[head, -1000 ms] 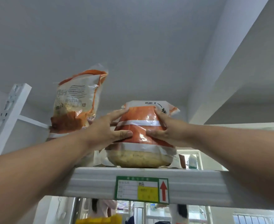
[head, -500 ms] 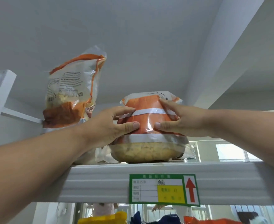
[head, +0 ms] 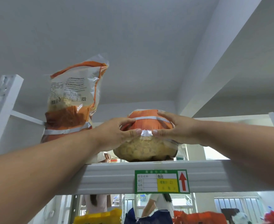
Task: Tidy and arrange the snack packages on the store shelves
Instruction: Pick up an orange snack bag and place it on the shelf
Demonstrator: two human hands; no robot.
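While my fingers clasp the orange snack bag from both sides, squeezing harder could crush it or nudge the leaning bag beside them over.

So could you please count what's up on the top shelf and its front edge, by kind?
Snack bags: 2, the tall bag and the held bag
Shelf labels: 1, the label
Total: 3

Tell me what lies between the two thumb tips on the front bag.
Head view: only a short strip of the bag's white band; the thumbs don't touch.
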